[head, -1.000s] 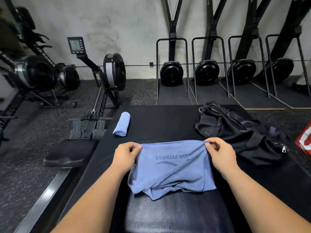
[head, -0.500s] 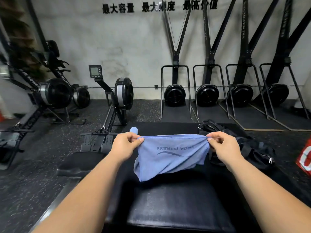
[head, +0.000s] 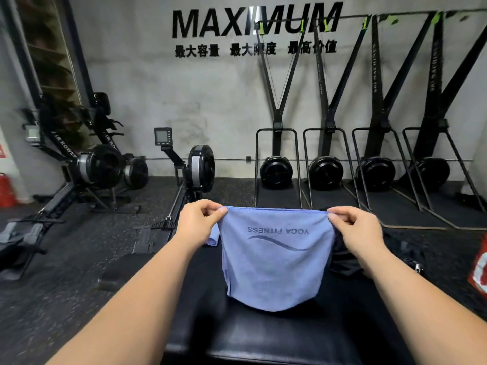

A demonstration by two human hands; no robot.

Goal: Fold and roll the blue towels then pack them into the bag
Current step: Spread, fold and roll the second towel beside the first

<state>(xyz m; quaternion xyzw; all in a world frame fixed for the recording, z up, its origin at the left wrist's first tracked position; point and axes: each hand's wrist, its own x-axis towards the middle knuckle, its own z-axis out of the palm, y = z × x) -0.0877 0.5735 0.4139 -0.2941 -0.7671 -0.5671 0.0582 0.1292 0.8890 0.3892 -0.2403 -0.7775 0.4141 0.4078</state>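
Along the grey wall at the far left, rowing machines (head: pixel 102 167) stand on the gym floor. Nearer to us, our left hand (head: pixel 199 223) pinches the upper left corner of the blue towel (head: pixel 274 262) between thumb and curled fingers. Just behind that hand a rolled blue towel (head: pixel 213 237) peeks out, lying on the black table (head: pixel 263 335). We hold the open towel up over the table. Its top edge is stretched level between both hands, and the cloth hangs down with YOGA FITNESS reading upside down above a wave mark. Our right hand (head: pixel 355 230) pinches the upper right corner the same way. Behind that hand the black bag (head: pixel 398 248) lies slumped on the table, partly hidden by towel and wrist. At the right edge we see part of a red and white object (head: pixel 481 267).
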